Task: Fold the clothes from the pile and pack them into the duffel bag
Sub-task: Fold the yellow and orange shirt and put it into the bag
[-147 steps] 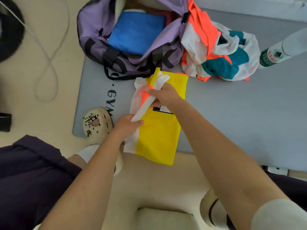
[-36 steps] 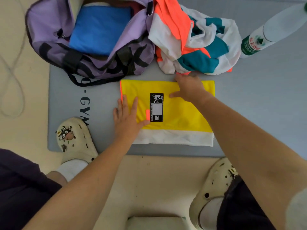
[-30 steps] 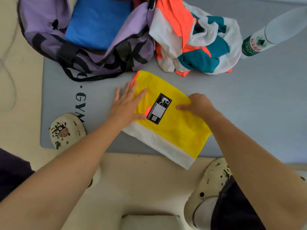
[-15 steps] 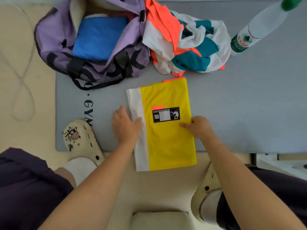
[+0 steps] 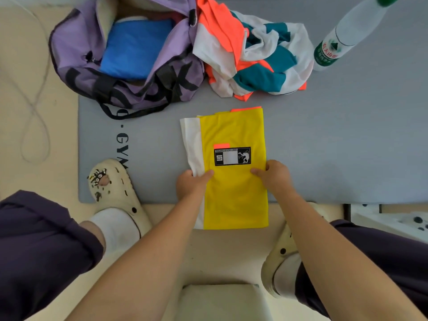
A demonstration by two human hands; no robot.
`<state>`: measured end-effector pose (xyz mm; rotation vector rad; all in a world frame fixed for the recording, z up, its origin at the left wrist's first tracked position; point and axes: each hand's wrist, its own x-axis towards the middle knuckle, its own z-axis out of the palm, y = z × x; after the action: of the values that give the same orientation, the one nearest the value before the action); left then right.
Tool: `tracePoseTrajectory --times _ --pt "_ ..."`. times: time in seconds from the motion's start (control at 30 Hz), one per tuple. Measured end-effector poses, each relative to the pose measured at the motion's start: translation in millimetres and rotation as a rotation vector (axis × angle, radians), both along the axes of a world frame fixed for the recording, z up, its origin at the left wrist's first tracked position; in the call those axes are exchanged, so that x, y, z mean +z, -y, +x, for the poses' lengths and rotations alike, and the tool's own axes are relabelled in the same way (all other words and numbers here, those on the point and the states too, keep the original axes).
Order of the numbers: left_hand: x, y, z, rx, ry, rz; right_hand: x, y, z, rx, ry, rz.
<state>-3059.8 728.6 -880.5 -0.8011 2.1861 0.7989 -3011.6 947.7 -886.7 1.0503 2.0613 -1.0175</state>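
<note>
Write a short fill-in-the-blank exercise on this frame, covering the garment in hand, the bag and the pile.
1. Both hands, left and right, grip a folded garment that is mostly ____ in colour.
2. Inside the open purple duffel bag lies a folded ____ item.
3. The unfolded pile lies to the ____ of the bag.
4. The bottle has a ____ cap.

Missing words: yellow; blue; right; green

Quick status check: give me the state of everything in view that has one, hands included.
Yellow garment: folded flat, near end overhanging the mat edge.
Left hand: grips the garment's white edge.
Right hand: grips its right edge.
Duffel bag: open, folded blue garment inside.
Clothes pile: crumpled, unfolded, against the bag.
Water bottle: upright, capped.
Gym mat: laid flat.
</note>
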Motion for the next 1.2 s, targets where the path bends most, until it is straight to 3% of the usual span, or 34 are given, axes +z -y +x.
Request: tracePoseTrajectory --times 0.17,0.3,0.5,0.73,0.87,1.03,1.2 --pt "-3 -20 0 -0.066 0.104 -0.029 3 16 10 -0.043 -0.121 0.112" --pt "-8 -19 -8 -0.070 0.109 0.002 2 17 6 -0.094 -0.154 0.087" --pt "-11 2 -31 0.060 0.025 0.262 5 2 -13 -0.145 -0.231 0.036" --pt "-5 7 -59 0.329 0.246 0.717 6 -4 -21 -0.416 -0.153 -0.333" --pt "-5 17 -57 0.371 0.344 0.838 11 -13 -11 -0.533 -0.134 -0.589" --pt "-5 29 -58 0.283 0.362 0.892 16 -21 -13 -0.472 -0.087 -0.757" --pt "1 31 -67 0.287 0.316 0.981 25 -24 -25 -0.451 -0.173 -0.878"
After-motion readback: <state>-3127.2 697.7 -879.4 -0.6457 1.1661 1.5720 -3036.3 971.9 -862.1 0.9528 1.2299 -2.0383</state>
